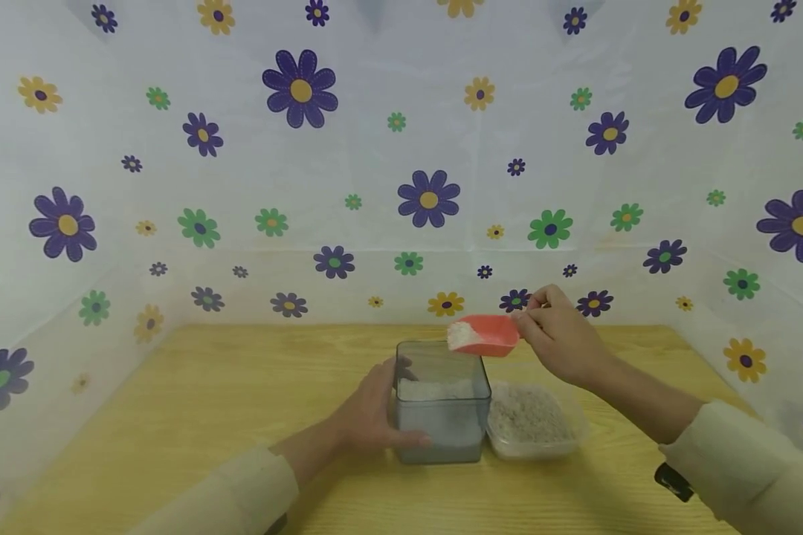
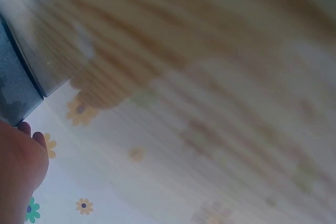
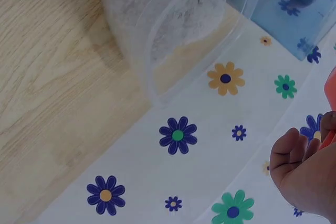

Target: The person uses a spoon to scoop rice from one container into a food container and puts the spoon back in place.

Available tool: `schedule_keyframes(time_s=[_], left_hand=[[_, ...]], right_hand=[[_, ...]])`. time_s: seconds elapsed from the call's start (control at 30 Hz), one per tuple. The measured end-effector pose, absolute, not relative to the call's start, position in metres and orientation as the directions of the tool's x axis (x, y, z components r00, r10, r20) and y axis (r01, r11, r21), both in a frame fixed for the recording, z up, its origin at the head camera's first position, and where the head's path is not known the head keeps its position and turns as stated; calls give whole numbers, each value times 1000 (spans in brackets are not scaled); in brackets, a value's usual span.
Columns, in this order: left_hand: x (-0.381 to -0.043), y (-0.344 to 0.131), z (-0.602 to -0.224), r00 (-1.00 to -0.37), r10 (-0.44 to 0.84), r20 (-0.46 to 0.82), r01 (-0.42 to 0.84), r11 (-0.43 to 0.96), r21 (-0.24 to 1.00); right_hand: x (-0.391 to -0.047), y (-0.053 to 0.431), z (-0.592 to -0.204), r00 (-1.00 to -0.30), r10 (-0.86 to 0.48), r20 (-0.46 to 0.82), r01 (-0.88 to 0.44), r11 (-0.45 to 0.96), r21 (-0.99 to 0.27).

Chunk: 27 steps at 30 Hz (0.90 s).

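Observation:
My right hand (image 1: pixel 562 338) pinches the handle of a red scoop (image 1: pixel 498 334), raised over the rim of a see-through blue-grey container (image 1: pixel 442 435). White grains that look like rice (image 1: pixel 463 335) lie at the scoop's front end. My left hand (image 1: pixel 375 412) grips the container from its left side, thumb along the front and fingers behind. Inside the container more white grains (image 1: pixel 435 389) show. In the left wrist view, the left hand (image 2: pixel 23 163) appears at the container's edge (image 2: pixel 18 77). The right wrist view catches the right hand (image 3: pixel 307 171) beside a bit of the scoop.
Right beside the container, a clear plastic tub (image 1: pixel 535 450) holds more of the grains (image 1: pixel 529 412). Both stand on a wood-grain table (image 1: pixel 241 401). A white sheet with printed flowers (image 1: pixel 375 171) rises behind the table and along its sides.

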<state>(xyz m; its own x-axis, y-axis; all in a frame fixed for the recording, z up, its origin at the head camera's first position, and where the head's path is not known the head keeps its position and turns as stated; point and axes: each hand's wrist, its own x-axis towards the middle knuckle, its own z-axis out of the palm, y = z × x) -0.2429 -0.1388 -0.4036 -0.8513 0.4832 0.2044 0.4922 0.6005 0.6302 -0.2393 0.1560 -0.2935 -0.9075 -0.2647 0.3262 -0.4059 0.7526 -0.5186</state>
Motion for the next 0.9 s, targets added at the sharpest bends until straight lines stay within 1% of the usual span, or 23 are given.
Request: schedule_keyframes(time_s=[0.13,0.4,0.63,0.7,0.9], left_hand=[[-243,-138,-403,-852,483,201,489,598,635],[-243,-139,-402,-837,497,229,516,577,633],[-243,-138,-403,-853,481,203,486,591,644],[-243,-137,-403,-854,479,204,485,588,648],[-243,-137,-402,-852,481,207,488,583,650]], right_hand=[[-238,170,-291,-904,-250,348,-405,765,-501],[-234,197,-294,-915,-207,347,-367,783,-501],[-229,217,-308,-935,-183,303,-320,801,-505],[-228,223,-314,-934,-188,305,-321,816,-480],[-229,236,-331,-920,-246,305,-347,874,-340]])
